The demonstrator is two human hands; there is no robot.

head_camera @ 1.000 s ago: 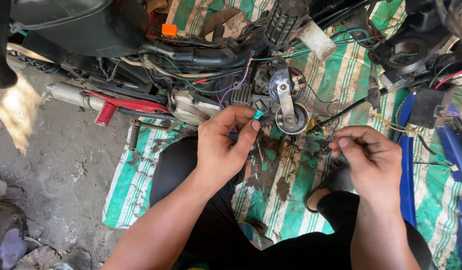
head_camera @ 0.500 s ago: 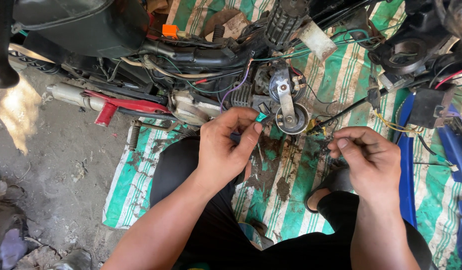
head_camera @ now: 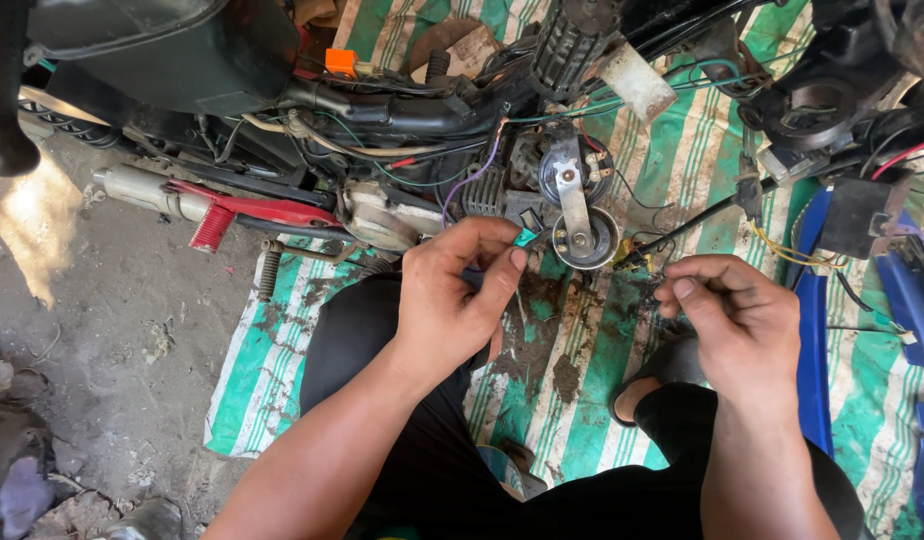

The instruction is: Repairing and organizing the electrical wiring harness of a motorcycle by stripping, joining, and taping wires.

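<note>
Hands working thin wiring at the striped mat's [head_camera: 682, 160] top edge.
Left hand [head_camera: 452, 300] pinching a teal connector [head_camera: 523, 238]; right hand [head_camera: 732, 315] closing narrowly on, probably, light, limp wire [head_camera: 650, 262]; gripping by the plug body looks safest.

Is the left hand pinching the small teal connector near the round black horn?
Yes, the left hand pinches the small teal connector between thumb and forefinger, just left of the round black horn.

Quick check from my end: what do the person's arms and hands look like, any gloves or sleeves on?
No gloves and no sleeves in view. The left hand and right hand are bare, as are both forearms up to the frame edge. No watch, rings or wristbands show. Dark grime smudges the fingers. Short, unpainted nails.
</note>
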